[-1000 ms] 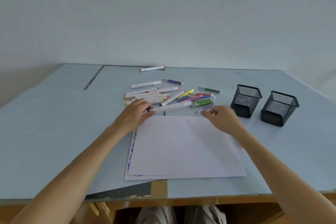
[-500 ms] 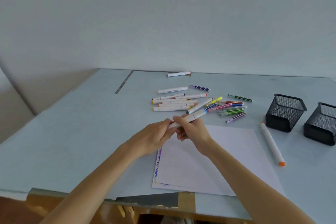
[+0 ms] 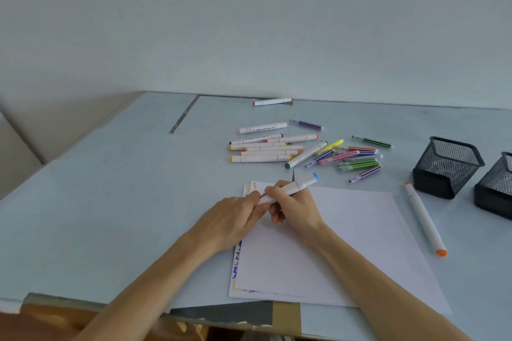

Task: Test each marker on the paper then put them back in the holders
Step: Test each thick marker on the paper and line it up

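Head view: both hands' fingers [image 3: 270, 191] grip a blue-capped marker [image 3: 293, 187]; the mesh holders [image 3: 447, 166] look empty, so most testing remains.

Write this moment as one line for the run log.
step: uncapping | left hand: on near cap | right hand: grips blue-ended marker | holders: no markers visible | paper: top sheet blank

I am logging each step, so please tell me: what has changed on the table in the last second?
Both hands left the pile and took up a blue-tipped marker: the left hand grips its near end, the right hand its barrel, above the paper. The marker pile and holders stayed put.
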